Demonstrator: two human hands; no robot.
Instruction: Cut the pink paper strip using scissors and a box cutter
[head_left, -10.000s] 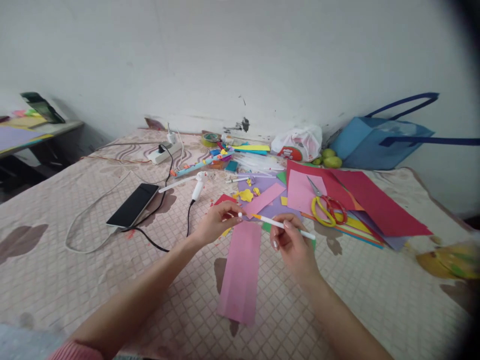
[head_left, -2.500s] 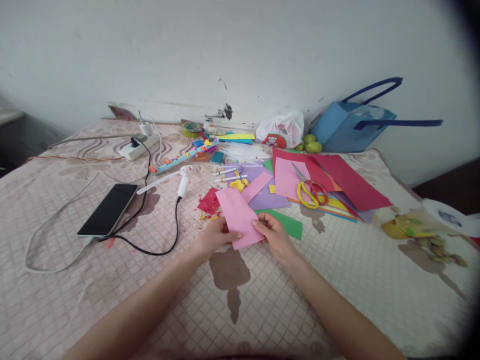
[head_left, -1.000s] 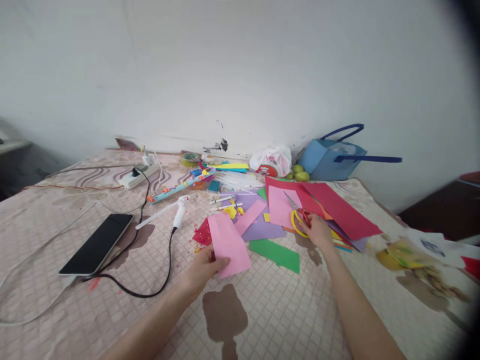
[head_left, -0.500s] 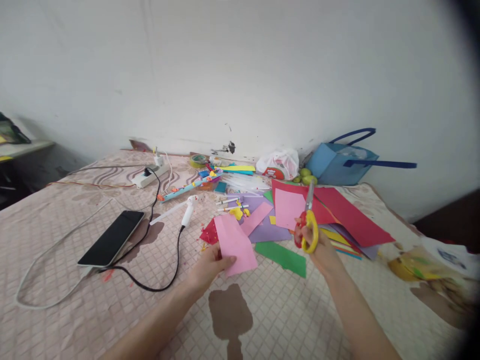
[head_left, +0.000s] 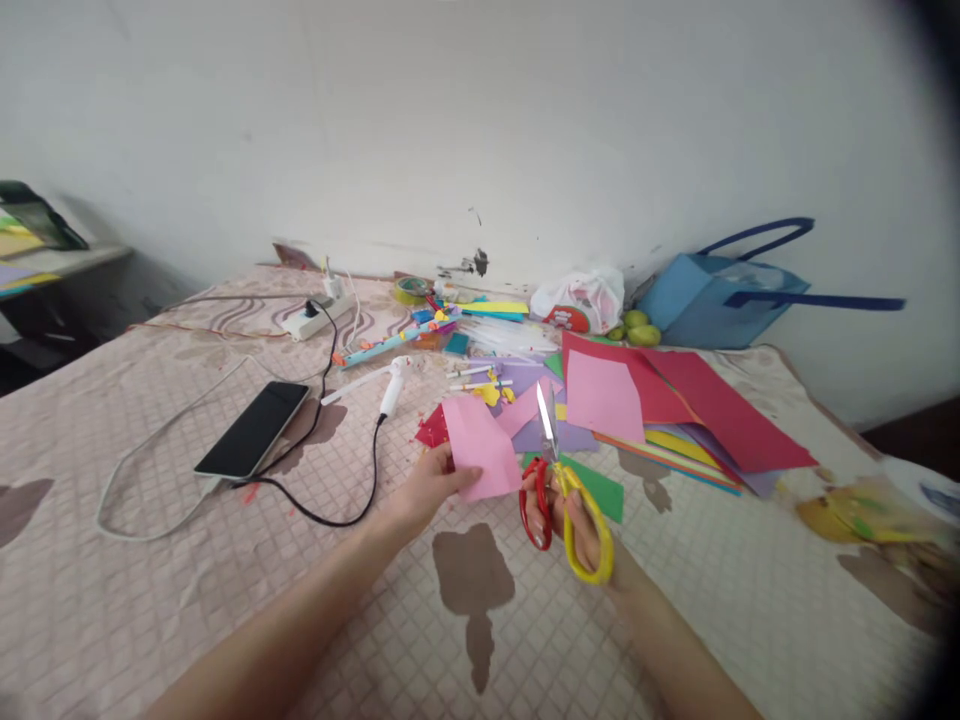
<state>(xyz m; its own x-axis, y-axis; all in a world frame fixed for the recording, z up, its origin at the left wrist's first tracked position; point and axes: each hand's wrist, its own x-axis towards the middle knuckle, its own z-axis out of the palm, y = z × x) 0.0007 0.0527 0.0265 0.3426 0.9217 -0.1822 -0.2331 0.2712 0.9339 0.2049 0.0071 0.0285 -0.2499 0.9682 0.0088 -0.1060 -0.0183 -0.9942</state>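
Head view: left hand [head_left: 431, 487] pinches the pink paper [head_left: 478, 447] above the bed [head_left: 225, 580], fingers clamped on its lower edge. Right hand [head_left: 581, 530] grips the scissors [head_left: 559, 480], blades nearly together, pointing up beside it. Floppy paper could buckle; thumb sits near the cut.

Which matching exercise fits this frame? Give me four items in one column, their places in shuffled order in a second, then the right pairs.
Items:
1. pink paper
2. scissors
3. phone
4. blue bag

Places:
A. against the wall, far right of the bed
B. in the left hand
C. flat on the bedspread, left of the black cable
D. in the right hand

Pairs: 1-B, 2-D, 3-C, 4-A
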